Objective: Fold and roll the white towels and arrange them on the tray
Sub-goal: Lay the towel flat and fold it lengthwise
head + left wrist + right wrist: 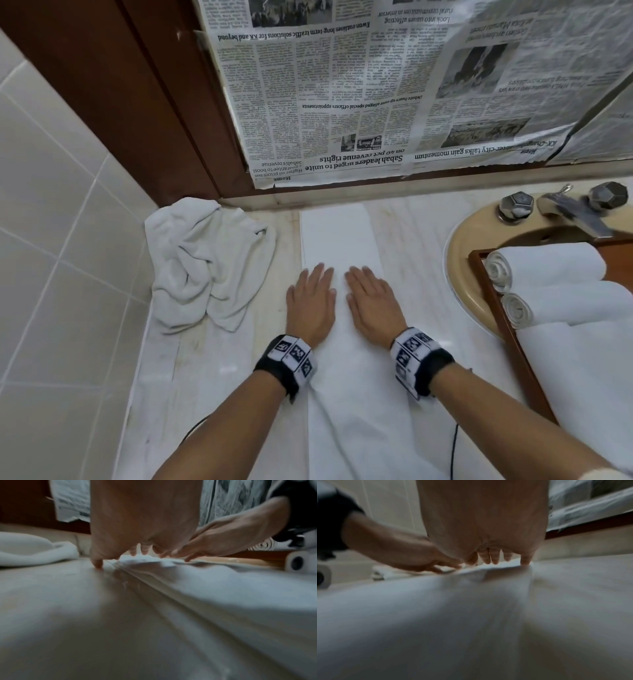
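Note:
A long white towel, folded into a narrow strip, lies flat on the marble counter and runs from the back wall toward me. My left hand and right hand press flat on its middle, side by side, fingers straight. Both wrist views show the fingers spread low over the cloth. Two rolled white towels lie on the wooden tray at the right. A crumpled white towel sits at the back left.
The tray rests over a beige sink with a chrome tap and two knobs. Another white towel lies across the tray's near part. Newspaper covers the wall behind. A tiled wall bounds the left.

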Action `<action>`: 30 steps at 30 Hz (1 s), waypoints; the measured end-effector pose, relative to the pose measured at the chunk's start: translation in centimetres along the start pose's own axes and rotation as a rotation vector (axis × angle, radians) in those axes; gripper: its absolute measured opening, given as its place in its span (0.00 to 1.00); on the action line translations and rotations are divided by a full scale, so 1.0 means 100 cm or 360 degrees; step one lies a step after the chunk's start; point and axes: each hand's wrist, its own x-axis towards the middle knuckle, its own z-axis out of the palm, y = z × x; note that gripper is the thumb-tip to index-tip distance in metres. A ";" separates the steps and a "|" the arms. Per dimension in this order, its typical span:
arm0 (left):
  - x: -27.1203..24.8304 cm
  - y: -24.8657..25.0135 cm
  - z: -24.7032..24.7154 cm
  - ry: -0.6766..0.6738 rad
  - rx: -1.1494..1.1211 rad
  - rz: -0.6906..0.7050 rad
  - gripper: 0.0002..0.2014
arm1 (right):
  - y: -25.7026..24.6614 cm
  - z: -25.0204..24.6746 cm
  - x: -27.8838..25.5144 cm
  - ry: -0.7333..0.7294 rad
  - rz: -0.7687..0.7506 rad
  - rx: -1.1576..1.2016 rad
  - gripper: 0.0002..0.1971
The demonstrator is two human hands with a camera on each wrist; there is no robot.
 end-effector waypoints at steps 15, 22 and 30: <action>0.008 -0.026 -0.005 -0.0012 0.0114 -0.0522 0.27 | 0.051 -0.009 0.006 -0.0053 0.0297 -0.0068 0.29; -0.006 -0.001 0.017 -0.0122 0.0238 -0.0273 0.27 | 0.007 0.020 -0.001 -0.0193 -0.0052 -0.0167 0.33; -0.026 -0.020 0.003 -0.0062 0.0223 -0.0429 0.26 | 0.040 0.006 -0.017 -0.0173 0.0329 -0.0178 0.31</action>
